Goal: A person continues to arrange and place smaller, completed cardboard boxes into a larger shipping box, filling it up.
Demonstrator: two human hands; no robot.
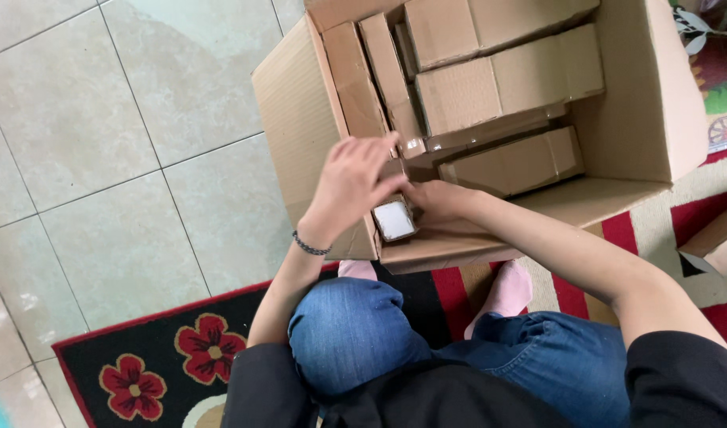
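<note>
A large open cardboard carton (300,119) stands on the floor in front of my knees, packed with several brown parcels (502,87) wrapped in clear tape. Both hands are at its near left corner. My left hand (349,186), a dark bracelet on its wrist, curls over a small brown parcel with a white label (394,219) standing on end. My right hand (436,200) grips the same parcel from the right side, fingers partly hidden behind it.
Pale floor tiles (102,158) lie to the left. I sit on a rug with red flowers on black (165,364) and red stripes. Another small cardboard box (716,238) rests on the rug at the right edge.
</note>
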